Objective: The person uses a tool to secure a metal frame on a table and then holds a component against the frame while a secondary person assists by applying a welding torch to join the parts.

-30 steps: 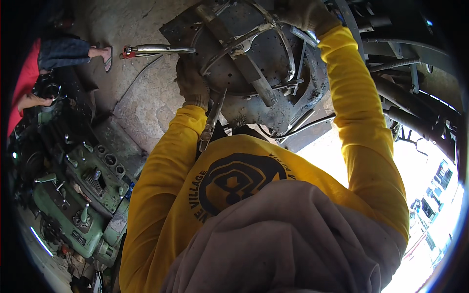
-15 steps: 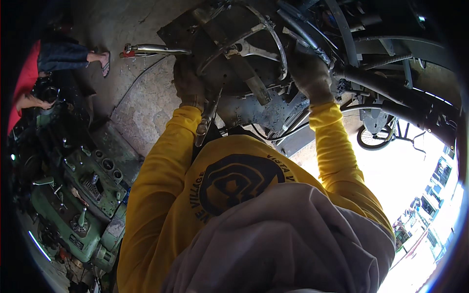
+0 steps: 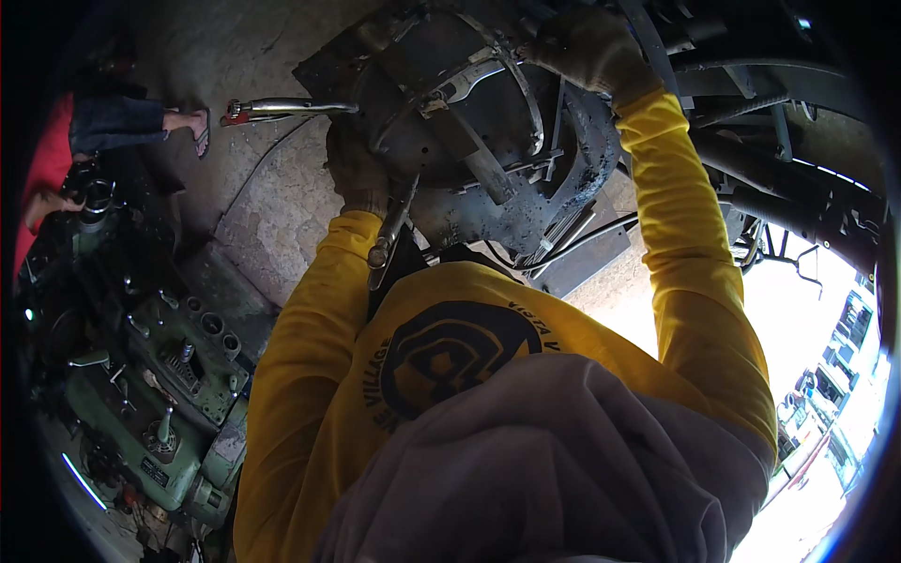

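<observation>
In front of me is a dark steel assembly: a plate (image 3: 324, 70) with drilled holes, a curved rod ring (image 3: 533, 117) above it and a flat bar (image 3: 483, 164) across it. My gloved left hand (image 3: 357, 174) is closed at the plate's left edge, its fingers in shadow. A silver metal tool (image 3: 465, 83) lies within the ring, its right end near my right hand. My gloved right hand (image 3: 591, 52) is at the ring's far right side, fingers curled; what they grip is hidden. A metal tube (image 3: 389, 230) lies beside my left wrist.
A chrome-handled tool with a red part (image 3: 286, 108) juts out left of the plate, near a cable (image 3: 253, 174). A green machine (image 3: 141, 422) with levers stands at left. Another person's leg (image 3: 122, 127) shows at far left. Steel bars and pipes (image 3: 779, 174) crowd the right.
My right hand has moved up and away to the ring's far right side. The silver tool has tilted, its right end rising. The assembly has shifted slightly left; my left hand stays at its edge.
</observation>
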Demonstrator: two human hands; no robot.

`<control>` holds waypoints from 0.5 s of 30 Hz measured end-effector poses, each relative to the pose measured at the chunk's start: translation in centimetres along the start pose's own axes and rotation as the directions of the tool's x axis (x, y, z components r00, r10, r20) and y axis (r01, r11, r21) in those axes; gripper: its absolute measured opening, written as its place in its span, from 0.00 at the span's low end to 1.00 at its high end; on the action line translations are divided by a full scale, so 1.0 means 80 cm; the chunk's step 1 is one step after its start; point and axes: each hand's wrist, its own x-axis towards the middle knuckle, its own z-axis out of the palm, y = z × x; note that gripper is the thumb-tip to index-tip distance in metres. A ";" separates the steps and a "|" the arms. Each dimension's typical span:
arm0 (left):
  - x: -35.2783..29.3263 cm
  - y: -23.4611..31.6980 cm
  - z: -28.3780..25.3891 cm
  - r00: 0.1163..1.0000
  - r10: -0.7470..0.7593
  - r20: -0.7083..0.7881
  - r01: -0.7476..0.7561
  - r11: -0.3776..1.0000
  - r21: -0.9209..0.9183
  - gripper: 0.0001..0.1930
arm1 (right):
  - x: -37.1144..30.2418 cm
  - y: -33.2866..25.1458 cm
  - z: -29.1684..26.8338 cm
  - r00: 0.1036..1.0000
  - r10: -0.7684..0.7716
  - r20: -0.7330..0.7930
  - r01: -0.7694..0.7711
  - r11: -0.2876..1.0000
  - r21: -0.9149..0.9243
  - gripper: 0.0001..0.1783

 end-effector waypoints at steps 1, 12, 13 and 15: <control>-0.003 -0.003 0.003 0.996 0.039 -0.084 -0.037 0.999 0.031 0.27 | 0.013 -0.007 -0.008 1.000 -0.011 -0.001 0.011 1.000 0.005 0.22; -0.002 0.021 -0.012 0.999 -0.048 0.019 0.048 0.999 -0.011 0.28 | 0.106 -0.009 -0.002 0.932 -0.131 0.338 0.163 0.984 -0.069 0.24; -0.004 0.017 -0.013 0.996 -0.090 -0.001 0.090 0.994 -0.058 0.27 | 0.097 -0.016 -0.002 0.931 -0.138 0.339 0.170 0.983 -0.065 0.24; -0.005 0.019 -0.008 0.992 -0.125 -0.015 0.122 0.985 -0.119 0.26 | 0.061 -0.022 0.003 0.923 0.110 0.369 -0.052 0.985 -0.163 0.26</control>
